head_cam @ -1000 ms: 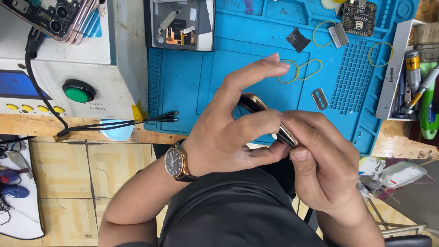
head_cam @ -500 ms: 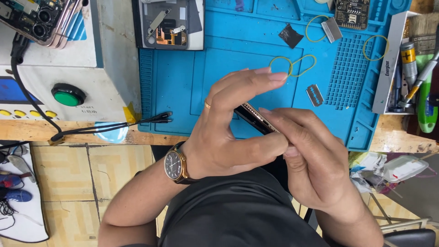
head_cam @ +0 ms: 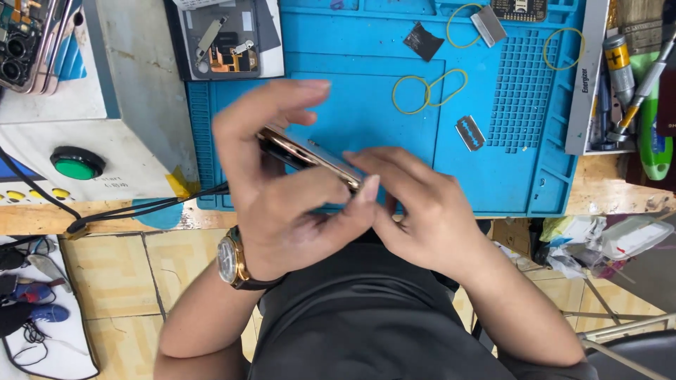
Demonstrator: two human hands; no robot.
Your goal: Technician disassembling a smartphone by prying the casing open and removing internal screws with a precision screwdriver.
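A slim gold-edged phone [head_cam: 304, 153] is held edge-up above the front of a blue work mat [head_cam: 366, 105]. My left hand [head_cam: 282, 190], with a wristwatch [head_cam: 231, 262] on its wrist, wraps around the phone's left end, fingers arched over the top and thumb pressing near its right end. My right hand [head_cam: 415, 207] grips the phone's right end, fingertips meeting the left thumb. Most of the phone is hidden by my fingers.
On the mat lie yellow rubber bands [head_cam: 426, 88], a razor blade [head_cam: 470, 133], a black square piece [head_cam: 424, 41] and a small circuit board [head_cam: 520, 8]. An opened phone [head_cam: 229, 39] lies at the back. A white machine with a green button [head_cam: 76, 163] stands left. A tool tray [head_cam: 620, 77] sits right.
Both hands with the phone have shifted left and slightly away from my body. The left fingers now curl over the phone instead of stretching out.
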